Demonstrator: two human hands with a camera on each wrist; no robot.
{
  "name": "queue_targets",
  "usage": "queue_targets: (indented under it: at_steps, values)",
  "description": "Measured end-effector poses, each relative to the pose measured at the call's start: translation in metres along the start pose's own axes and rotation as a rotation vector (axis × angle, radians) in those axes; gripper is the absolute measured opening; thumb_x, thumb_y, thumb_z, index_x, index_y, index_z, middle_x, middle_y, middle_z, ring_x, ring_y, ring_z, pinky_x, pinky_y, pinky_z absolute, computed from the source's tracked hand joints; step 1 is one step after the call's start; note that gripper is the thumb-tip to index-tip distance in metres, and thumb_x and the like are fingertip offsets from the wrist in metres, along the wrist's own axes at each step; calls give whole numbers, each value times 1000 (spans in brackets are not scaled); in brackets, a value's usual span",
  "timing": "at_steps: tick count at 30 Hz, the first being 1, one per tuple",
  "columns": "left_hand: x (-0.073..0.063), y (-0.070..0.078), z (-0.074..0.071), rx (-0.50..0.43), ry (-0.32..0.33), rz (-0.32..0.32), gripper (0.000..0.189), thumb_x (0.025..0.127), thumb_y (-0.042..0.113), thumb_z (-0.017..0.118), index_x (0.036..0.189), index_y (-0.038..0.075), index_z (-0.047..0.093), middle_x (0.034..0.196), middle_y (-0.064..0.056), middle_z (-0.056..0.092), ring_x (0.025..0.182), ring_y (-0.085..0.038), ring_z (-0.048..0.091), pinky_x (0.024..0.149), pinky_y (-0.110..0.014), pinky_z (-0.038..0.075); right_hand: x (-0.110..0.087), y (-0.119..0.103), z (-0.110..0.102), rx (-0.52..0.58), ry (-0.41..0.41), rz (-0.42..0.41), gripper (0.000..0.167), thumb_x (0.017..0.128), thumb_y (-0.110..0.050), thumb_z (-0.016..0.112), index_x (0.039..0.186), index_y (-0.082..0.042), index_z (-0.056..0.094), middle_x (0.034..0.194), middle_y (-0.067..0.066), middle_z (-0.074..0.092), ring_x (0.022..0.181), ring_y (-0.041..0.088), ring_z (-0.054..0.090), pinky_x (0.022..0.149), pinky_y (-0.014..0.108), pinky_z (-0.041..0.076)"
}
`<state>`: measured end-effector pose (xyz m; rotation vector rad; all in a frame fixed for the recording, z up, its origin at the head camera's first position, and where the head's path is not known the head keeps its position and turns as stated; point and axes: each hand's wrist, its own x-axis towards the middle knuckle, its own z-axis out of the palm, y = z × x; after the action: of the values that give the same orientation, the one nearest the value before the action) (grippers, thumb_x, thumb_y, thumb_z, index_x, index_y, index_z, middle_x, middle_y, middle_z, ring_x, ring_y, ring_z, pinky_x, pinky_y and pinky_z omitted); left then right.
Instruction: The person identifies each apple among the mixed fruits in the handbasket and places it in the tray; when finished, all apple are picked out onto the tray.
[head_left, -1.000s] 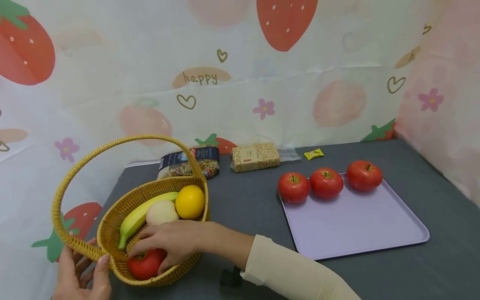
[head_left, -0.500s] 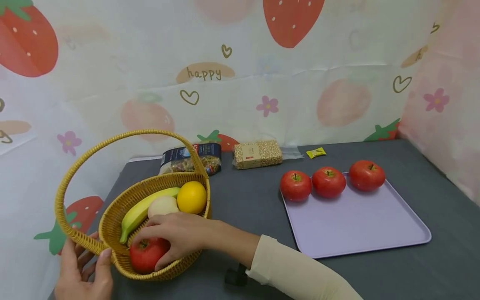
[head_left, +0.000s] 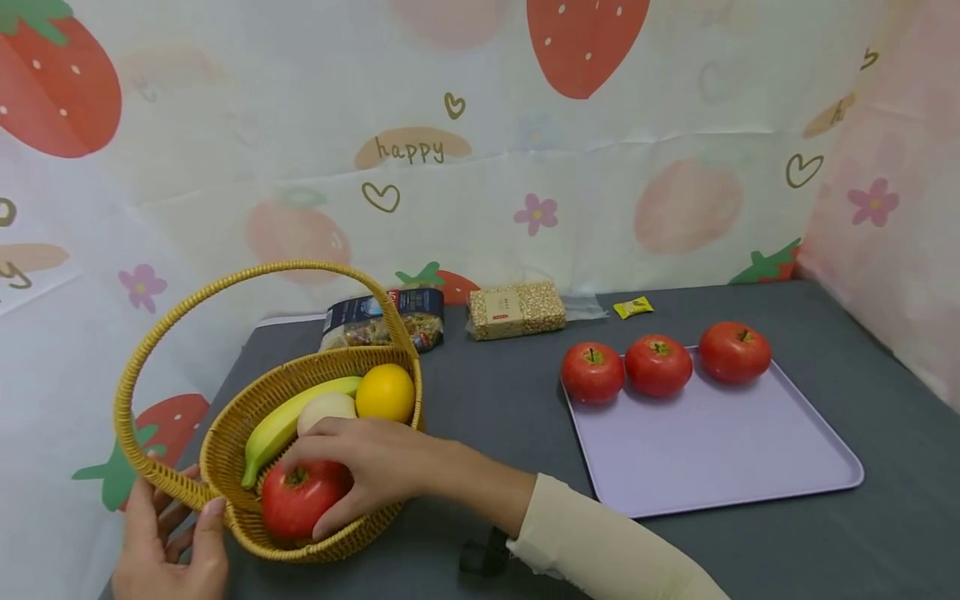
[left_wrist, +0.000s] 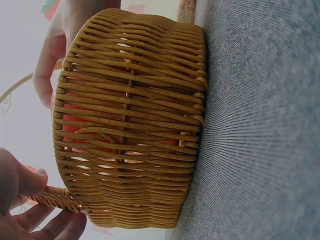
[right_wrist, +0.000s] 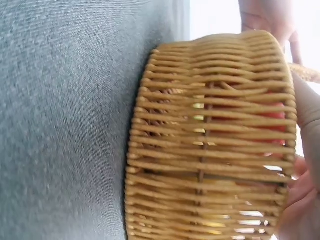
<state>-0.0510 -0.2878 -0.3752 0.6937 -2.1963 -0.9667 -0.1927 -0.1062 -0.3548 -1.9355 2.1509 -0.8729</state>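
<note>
A yellow wicker basket with a tall arched handle stands at the left of the table. My left hand holds the base of the handle between thumb and fingers, also seen close up in the left wrist view. Inside the basket, my right hand grips a red apple from its right side, the thumb at its lower edge. Behind that apple lie a banana, a pale round fruit partly covered by the hand, and an orange.
To the right is a lilac tray with three red apples along its far edge. At the back lie a dark printed food bag, a clear pack of grain and a small yellow wrapped sweet.
The right hand has raised the apple a little within the basket, so more of it shows above the near rim. The left hand keeps its hold on the handle.
</note>
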Motion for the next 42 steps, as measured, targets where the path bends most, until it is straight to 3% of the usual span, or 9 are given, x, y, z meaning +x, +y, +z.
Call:
queue_targets:
  at_steps: [10,18,20,22,25,26,29,35,42]
  values:
    - [0,5,1,-27,13,56,75,94,3,66,158,21,32,129,-25,59,106,-48,61,63,3,31,-26,-2,-24,57,76,76,63,81,-38,84,134,-17,57,133,-6,56,114,-4,45,93,12,42]
    - [1,6,1,-15,10,26,78,95,4,65,159,28,28,132,-23,58,109,-47,61,63,0,33,-53,-4,-39,58,231,32,64,76,-32,90,129,-13,60,126,-2,62,109,2,52,89,17,47]
    - [2,5,0,-6,4,18,78,96,5,65,159,29,27,133,-23,58,109,-46,61,66,-4,41,-58,-6,-42,47,260,17,64,75,-32,91,128,-12,61,126,-2,62,110,2,52,91,18,47]
    - [3,4,0,11,-6,7,77,96,7,65,159,30,26,134,-22,57,110,-45,61,73,-16,53,-64,-7,-46,37,278,11,64,74,-33,91,127,-12,62,126,-3,62,110,2,53,91,18,47]
    - [4,2,0,24,-19,-5,78,97,9,64,159,32,24,135,-22,57,111,-45,61,74,-23,56,-74,-9,-52,12,295,8,62,76,-34,90,127,-12,62,127,-3,62,113,2,53,93,17,46]
    - [4,2,0,20,-21,-5,77,97,9,63,159,33,24,135,-22,56,111,-45,60,74,-23,56,-77,-10,-54,5,304,9,62,76,-35,90,127,-12,62,126,-3,62,113,3,53,93,18,46]
    - [4,0,0,0,-20,5,76,97,11,63,159,34,24,135,-22,56,112,-45,60,67,-7,43,-88,-11,-60,-23,330,18,62,75,-36,90,125,-12,62,126,-3,62,114,3,54,94,18,47]
    - [6,-2,-3,8,-50,-22,74,99,16,61,160,29,21,139,-22,53,117,-46,58,72,-14,51,-117,-13,-74,-67,343,121,62,75,-41,89,125,-13,63,127,-5,62,114,6,56,91,23,51]
    - [5,-2,-3,-28,-82,-34,75,99,15,61,160,30,21,140,-23,52,117,-48,57,63,-2,37,-167,-10,-81,-111,405,266,65,75,-48,87,125,-15,64,123,-7,64,109,9,59,86,32,56]
